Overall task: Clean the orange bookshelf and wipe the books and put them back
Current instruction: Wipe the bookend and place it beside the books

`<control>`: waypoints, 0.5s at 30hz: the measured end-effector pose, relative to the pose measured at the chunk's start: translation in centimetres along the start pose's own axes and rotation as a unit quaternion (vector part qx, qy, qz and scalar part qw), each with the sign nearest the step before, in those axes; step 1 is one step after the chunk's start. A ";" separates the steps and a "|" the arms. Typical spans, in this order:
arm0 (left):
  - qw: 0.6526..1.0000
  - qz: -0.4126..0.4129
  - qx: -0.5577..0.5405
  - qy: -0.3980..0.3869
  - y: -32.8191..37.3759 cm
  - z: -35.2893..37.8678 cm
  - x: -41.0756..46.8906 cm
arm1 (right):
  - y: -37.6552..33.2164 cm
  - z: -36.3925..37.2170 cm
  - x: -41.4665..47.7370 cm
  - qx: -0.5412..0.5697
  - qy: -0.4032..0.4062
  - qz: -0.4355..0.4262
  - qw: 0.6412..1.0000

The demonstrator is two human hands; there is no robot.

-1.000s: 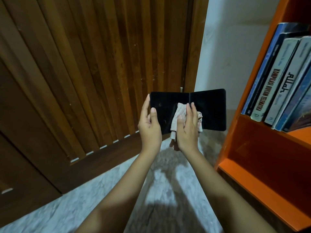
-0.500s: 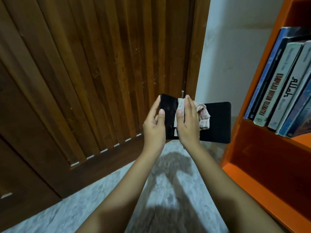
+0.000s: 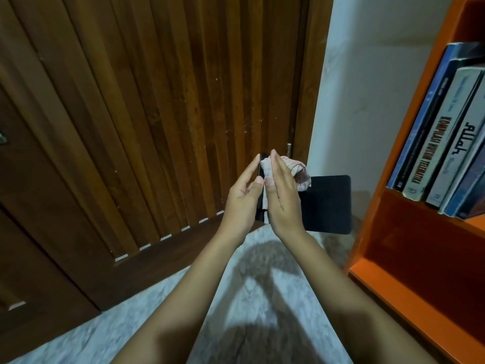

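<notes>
A black folding cover (image 3: 328,203) is held in mid-air in front of the door. My left hand (image 3: 242,198) grips its left flap, which is turned edge-on toward me. My right hand (image 3: 282,198) presses a pale checked cloth (image 3: 298,170) against the inner side of that flap. The right flap hangs flat and open to the right. The orange bookshelf (image 3: 409,143) stands at the right with several upright books (image 3: 446,143) leaning on its upper shelf.
A dark slatted wooden door (image 3: 157,114) fills the left and centre. A white wall (image 3: 367,88) lies between door and shelf. The floor (image 3: 262,298) is grey marbled tile. The lower orange shelf board (image 3: 409,298) juts out at bottom right.
The left flap has folded from flat and open to edge-on. Both hands rose slightly, and the cloth moved up along the flap.
</notes>
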State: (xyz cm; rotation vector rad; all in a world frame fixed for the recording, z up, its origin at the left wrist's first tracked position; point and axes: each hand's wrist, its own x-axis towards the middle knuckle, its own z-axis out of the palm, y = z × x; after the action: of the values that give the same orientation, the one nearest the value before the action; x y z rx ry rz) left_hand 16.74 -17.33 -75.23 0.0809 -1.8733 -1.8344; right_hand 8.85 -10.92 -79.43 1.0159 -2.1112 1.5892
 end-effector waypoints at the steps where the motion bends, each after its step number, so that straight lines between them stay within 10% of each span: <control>1: 1.000 -0.005 -0.011 0.007 0.0 -0.1 0.1 | -0.1 -0.1 0.0 -0.012 -0.009 -0.012 1.000; 15: 0.968 -0.116 -0.213 0.068 -1.8 -0.2 -0.5 | 1.4 -2.3 -2.2 -0.097 -0.106 -0.130 0.981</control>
State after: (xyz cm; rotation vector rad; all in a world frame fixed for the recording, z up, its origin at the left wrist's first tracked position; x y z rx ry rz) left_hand 16.67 -17.45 -77.08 0.2776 -1.3883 -2.2889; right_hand 8.98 -7.82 -81.00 1.3785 -2.1098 1.1719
